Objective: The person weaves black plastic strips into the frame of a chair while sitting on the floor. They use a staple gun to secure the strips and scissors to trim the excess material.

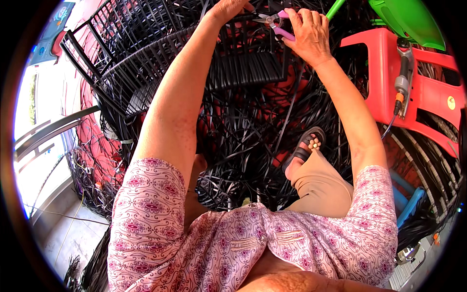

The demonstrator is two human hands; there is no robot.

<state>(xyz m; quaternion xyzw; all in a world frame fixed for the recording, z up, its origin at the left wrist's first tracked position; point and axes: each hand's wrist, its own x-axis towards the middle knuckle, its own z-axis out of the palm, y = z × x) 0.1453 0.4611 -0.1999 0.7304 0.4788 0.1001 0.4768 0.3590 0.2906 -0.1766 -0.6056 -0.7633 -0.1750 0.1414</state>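
My right hand [310, 39] is closed around a pair of pink-handled pruning snips [280, 32], its fingers on both handles. The short metal blades point left and stand a little apart. Close to their tips, my left hand [227, 9] reaches the top rail of a black slatted frame [170, 41]. Its fingers curl together at the picture's upper edge, and what they pinch is hidden. Flat black strips are wound closely over part of the frame, forming a woven panel [245, 69]. Loose strips trail around it.
Tangled black plastic strips [233, 131] cover the red floor around my sandalled foot [306, 146]. To the right, a grey and black power tool [403, 73] rests on a red plastic stool [377, 73]. A green plastic piece [411, 19] stands behind it. A metal rail [53, 129] runs at left.
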